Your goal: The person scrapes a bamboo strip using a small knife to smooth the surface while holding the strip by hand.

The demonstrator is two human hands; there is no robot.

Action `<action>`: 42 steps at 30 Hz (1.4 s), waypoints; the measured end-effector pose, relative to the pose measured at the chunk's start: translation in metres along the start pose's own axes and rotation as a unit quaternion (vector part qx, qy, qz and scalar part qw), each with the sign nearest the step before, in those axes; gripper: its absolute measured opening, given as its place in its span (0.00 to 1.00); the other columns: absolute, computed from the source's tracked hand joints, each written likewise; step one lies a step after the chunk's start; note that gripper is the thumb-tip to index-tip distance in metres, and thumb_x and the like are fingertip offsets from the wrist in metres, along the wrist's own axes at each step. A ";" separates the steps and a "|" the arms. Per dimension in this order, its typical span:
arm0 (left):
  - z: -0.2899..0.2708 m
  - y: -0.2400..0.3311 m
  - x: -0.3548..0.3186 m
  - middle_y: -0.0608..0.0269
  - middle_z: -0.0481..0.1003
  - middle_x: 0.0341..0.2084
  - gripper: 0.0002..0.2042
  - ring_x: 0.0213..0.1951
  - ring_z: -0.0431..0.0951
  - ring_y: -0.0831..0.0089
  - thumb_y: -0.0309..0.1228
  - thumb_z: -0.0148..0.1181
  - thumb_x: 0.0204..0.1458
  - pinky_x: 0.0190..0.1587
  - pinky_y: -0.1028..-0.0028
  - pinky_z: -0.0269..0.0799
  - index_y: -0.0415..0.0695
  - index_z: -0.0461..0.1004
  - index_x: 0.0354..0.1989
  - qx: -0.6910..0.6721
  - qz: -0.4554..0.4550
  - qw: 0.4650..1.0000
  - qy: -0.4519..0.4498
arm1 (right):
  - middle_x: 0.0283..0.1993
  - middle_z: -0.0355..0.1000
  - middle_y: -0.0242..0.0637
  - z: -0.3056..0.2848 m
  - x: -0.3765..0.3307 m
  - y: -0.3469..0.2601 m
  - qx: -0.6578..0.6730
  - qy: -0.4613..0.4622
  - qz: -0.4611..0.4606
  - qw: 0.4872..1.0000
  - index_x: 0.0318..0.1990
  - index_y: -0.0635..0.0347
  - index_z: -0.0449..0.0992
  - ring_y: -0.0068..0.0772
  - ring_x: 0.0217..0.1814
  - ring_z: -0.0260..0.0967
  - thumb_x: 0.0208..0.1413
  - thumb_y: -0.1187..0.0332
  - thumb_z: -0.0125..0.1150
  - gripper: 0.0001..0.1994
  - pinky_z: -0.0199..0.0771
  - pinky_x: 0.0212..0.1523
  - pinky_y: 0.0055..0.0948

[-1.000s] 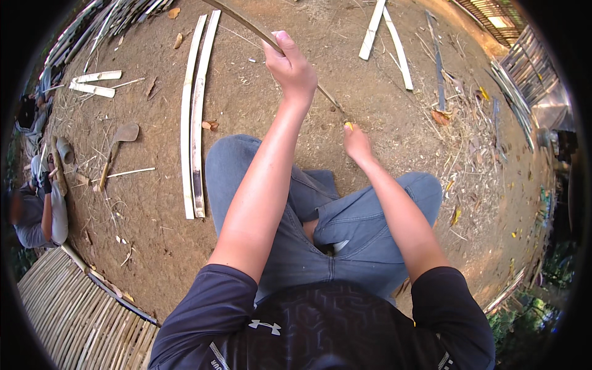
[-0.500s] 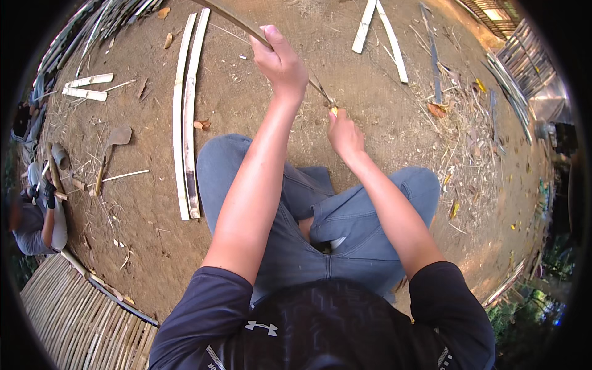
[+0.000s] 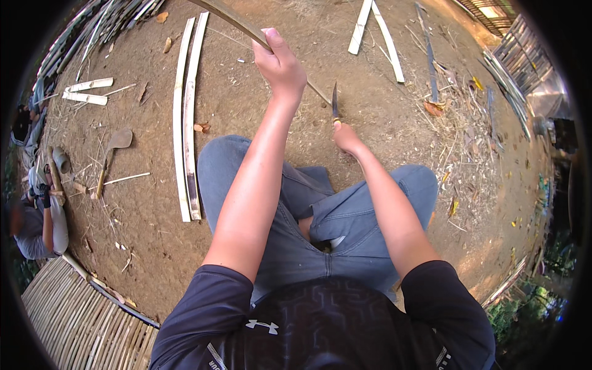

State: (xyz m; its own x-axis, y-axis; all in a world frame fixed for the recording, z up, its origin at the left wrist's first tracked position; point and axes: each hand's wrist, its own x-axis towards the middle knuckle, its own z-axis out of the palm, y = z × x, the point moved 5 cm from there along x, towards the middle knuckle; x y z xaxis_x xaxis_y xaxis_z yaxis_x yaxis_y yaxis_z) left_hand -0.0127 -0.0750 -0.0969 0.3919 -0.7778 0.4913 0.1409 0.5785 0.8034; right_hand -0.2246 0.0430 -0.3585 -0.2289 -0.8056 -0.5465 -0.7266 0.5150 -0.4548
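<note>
My left hand (image 3: 281, 65) is closed round a long brown bamboo strip (image 3: 237, 21), which slants from the top of the view down to the right. The strip's lower end comes out below my fist, a little short of the knife. In my right hand (image 3: 348, 137) is a knife (image 3: 335, 102) with a dark blade pointing away from me; my fingers wrap its handle. Blade and strip stand slightly apart. On the ground left of my knee lie two long split bamboo pieces (image 3: 190, 111), side by side.
Two pale strips (image 3: 390, 49) meet at an angle at the far right, near a long dark blade-like piece (image 3: 430, 61). A trowel-like tool (image 3: 118, 140) lies at left, close to a seated person (image 3: 42, 213) in dark gloves. A slatted bamboo platform (image 3: 80, 308) fills the lower left.
The knife has come away from the bamboo strip's lower end and now points straight ahead. My right hand has shifted slightly right and toward me; the left keeps its grip.
</note>
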 end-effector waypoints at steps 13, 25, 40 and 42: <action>0.002 0.001 -0.003 0.71 0.58 0.13 0.17 0.14 0.60 0.82 0.40 0.39 0.69 0.16 0.78 0.56 0.46 0.57 0.28 0.019 0.019 0.999 0.031 | 0.37 0.78 0.54 -0.017 -0.038 -0.032 -0.156 0.138 0.011 0.978 0.47 0.61 0.67 0.57 0.41 0.78 0.68 0.53 0.42 0.19 0.77 0.41 0.52; -0.003 -0.008 -0.002 0.72 0.57 0.14 0.17 0.13 0.57 0.83 0.40 0.39 0.69 0.15 0.79 0.54 0.46 0.55 0.27 0.003 0.001 1.000 0.000 | 0.36 0.79 0.51 -0.021 -0.026 -0.044 -0.194 0.150 0.012 0.969 0.46 0.61 0.68 0.51 0.39 0.80 0.69 0.53 0.40 0.19 0.79 0.40 0.48; -0.008 -0.004 0.002 0.72 0.56 0.13 0.17 0.13 0.57 0.83 0.40 0.38 0.69 0.14 0.79 0.53 0.47 0.55 0.26 0.032 0.034 0.999 0.021 | 0.42 0.79 0.48 -0.058 -0.076 -0.121 -0.181 0.087 -0.027 0.979 0.51 0.63 0.68 0.51 0.46 0.79 0.69 0.54 0.41 0.20 0.79 0.44 0.45; -0.012 -0.004 0.004 0.72 0.57 0.14 0.17 0.13 0.56 0.83 0.40 0.38 0.69 0.15 0.79 0.53 0.46 0.55 0.26 0.037 0.042 0.998 0.025 | 0.44 0.79 0.48 -0.052 -0.072 -0.110 -0.197 0.083 -0.013 0.977 0.51 0.63 0.68 0.50 0.47 0.79 0.69 0.54 0.41 0.20 0.79 0.44 0.44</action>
State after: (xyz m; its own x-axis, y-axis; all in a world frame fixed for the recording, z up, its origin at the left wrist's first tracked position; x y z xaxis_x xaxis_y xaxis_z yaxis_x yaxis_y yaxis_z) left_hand -0.0011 -0.0774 -0.1019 0.4455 -0.7127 0.5419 0.0391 0.6202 0.7835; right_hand -0.1622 0.0291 -0.2324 -0.2858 -0.8697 -0.4024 -0.9185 0.3683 -0.1437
